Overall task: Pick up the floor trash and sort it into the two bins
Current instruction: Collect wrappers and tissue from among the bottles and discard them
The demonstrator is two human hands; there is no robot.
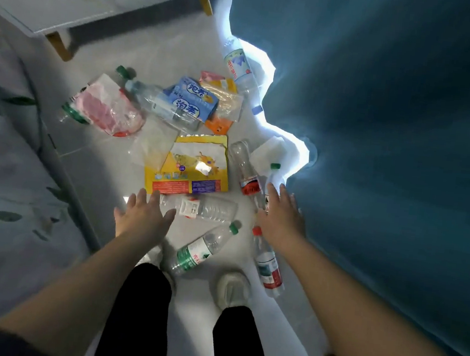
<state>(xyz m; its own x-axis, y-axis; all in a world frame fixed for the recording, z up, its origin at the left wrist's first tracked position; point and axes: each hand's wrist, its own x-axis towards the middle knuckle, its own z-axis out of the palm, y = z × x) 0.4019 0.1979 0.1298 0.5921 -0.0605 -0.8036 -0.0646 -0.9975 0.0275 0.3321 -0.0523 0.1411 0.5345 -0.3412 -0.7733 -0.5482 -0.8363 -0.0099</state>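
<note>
— Pale floor [99, 170] runs as a narrow lane. How crowded is it?
— Trash fills the middle. A clear bottle [208, 208] lies on its side just below a yellow snack bag [197, 168], with more bottles and wrappers beyond. A bed [12, 185] hems the left edge, a teal curtain [387, 163] the right, and a white cabinet [72, 4] the far end.
— And the hands?
— Left hand [142, 215] has its fingers spread and straight, gripping nothing, with the fingertips at the clear bottle's neck end. Right hand [280, 213] is splayed and empty too, over a green-capped bottle [275, 166] beside the curtain. Whether either touches, I cannot tell.
— Nearer the feet?
— A green-labelled bottle [196, 256] and a red-labelled bottle [268, 267] lie between the hands, ahead of a grey shoe [231, 289].
</note>
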